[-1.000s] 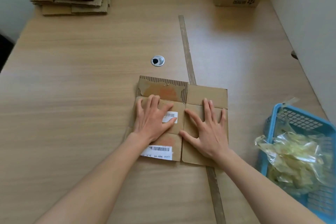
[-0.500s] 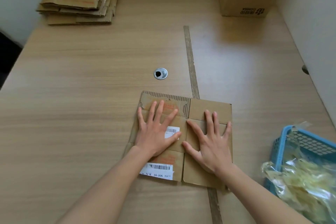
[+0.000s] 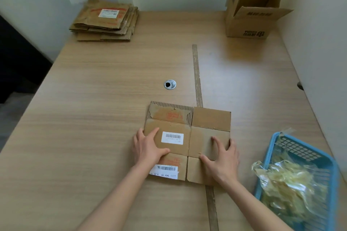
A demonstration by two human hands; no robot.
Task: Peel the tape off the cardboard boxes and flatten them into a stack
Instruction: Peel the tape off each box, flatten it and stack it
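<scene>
A flattened brown cardboard box (image 3: 210, 118) with two white barcode labels lies on the wooden table (image 3: 93, 118) in front of me. My left hand (image 3: 145, 148) holds its left edge, thumb and one finger on top, the other fingers hidden at the edge. My right hand (image 3: 223, 159) holds the right edge the same way, thumb and forefinger on the cardboard. A stack of flattened boxes (image 3: 105, 20) sits at the far left corner. An upright open box (image 3: 249, 24) stands at the far right.
A blue plastic basket (image 3: 277, 142) at my right holds a heap of peeled clear tape (image 3: 289, 180). A metal cable grommet (image 3: 170, 84) and a brown strip (image 3: 196, 73) mark the table's middle. Walls close in behind and to the right.
Both hands slid from pressing flat on the middle of the box out to its left and right edges. The camera view tilted up, showing more of the far table.
</scene>
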